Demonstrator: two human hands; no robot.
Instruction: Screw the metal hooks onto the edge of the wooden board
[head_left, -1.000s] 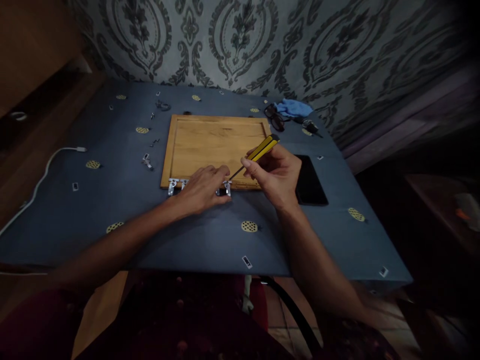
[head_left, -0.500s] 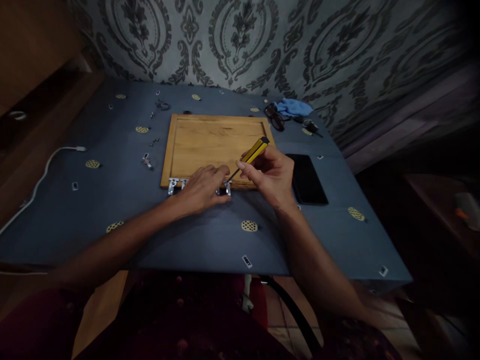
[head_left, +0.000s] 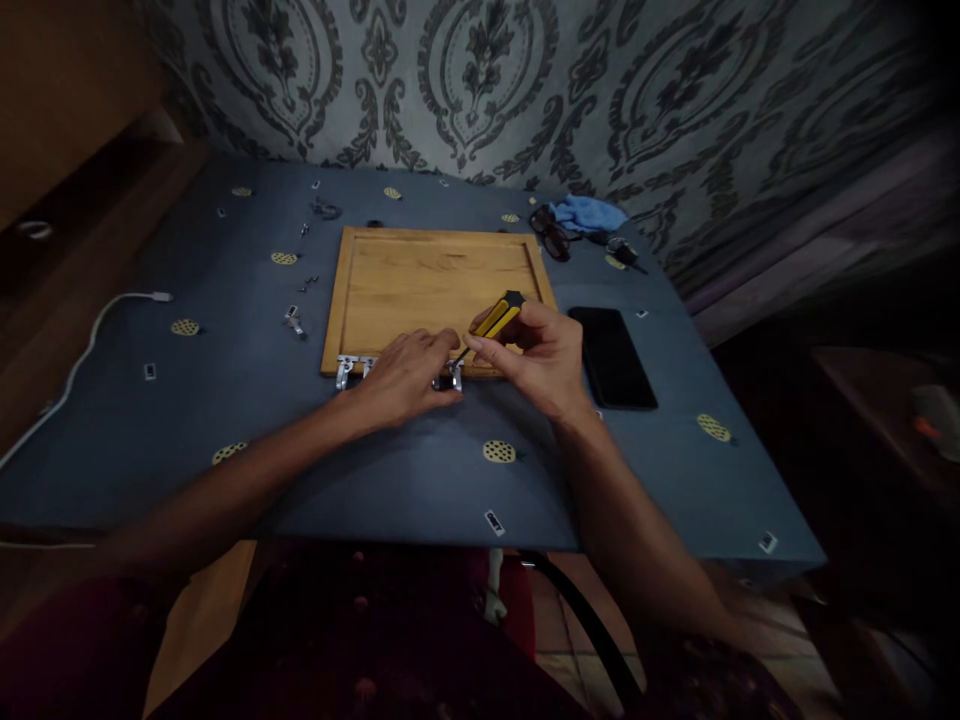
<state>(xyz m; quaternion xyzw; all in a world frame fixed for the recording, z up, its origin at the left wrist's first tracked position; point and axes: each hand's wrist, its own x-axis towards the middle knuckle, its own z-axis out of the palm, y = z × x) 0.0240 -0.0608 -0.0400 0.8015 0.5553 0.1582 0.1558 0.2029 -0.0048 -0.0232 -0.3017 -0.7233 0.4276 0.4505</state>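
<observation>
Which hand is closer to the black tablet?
Right. The right hand is just left of the black tablet; the left hand is farther left, at the wooden board.

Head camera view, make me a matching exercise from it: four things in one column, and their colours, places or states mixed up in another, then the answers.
Column one
1. Screwdriver
2. Cloth
3. Phone
4. Panel

Column two
A. Blue and bunched up
B. Wooden, with metal fittings at its near edge
C. Held in the right hand
D. Black and lying flat

Pairs: 1-C, 2-A, 3-D, 4-B
</observation>
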